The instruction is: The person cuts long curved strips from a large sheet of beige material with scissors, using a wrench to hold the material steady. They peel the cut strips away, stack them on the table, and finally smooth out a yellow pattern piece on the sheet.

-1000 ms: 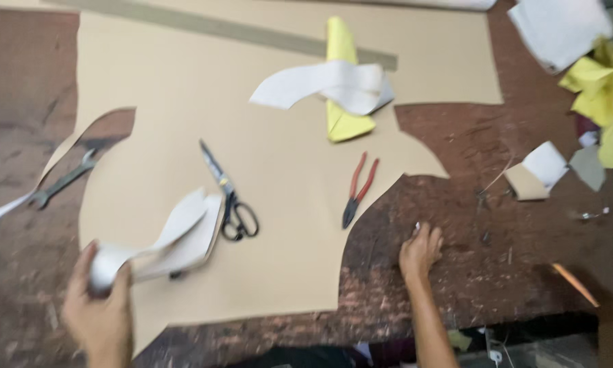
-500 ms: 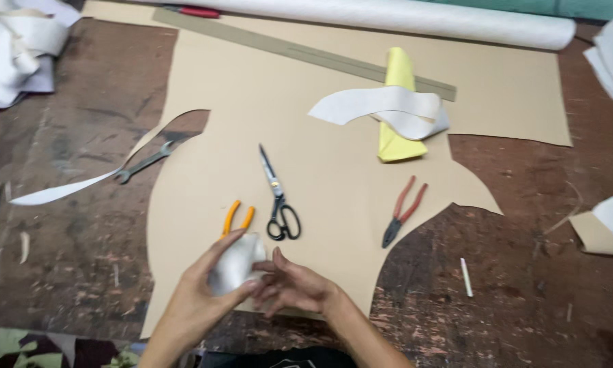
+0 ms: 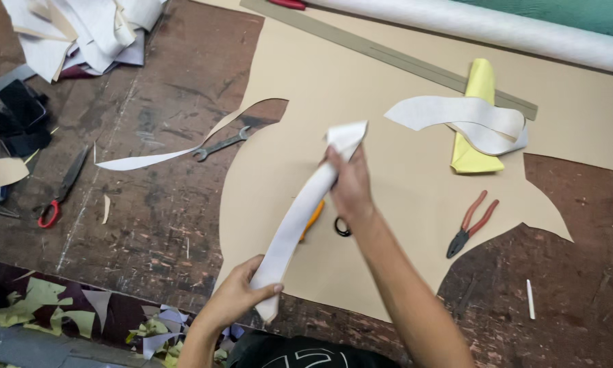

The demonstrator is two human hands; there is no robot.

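I hold a long white curved strip (image 3: 300, 211) stretched between both hands above a tan cardboard sheet (image 3: 402, 150). My left hand (image 3: 242, 293) pinches its lower end near the table's front edge. My right hand (image 3: 351, 180) grips its upper end, where the strip folds over. Under the strip lie orange-handled pliers (image 3: 313, 218) and the black handle loop of scissors (image 3: 342, 227), both mostly hidden.
Red-handled pliers (image 3: 471, 225) lie right of my arm. Another white strip (image 3: 463, 116) drapes over a yellow folded piece (image 3: 477, 123). A wrench (image 3: 221, 144), red-handled scissors (image 3: 61, 187), a paper pile (image 3: 81, 31), a long ruler (image 3: 388, 54) and a white roll (image 3: 497, 27) surround the sheet.
The strip was bunched between my hands near the front edge; now it is pulled out long, my right hand raised up and away, my left hand low.
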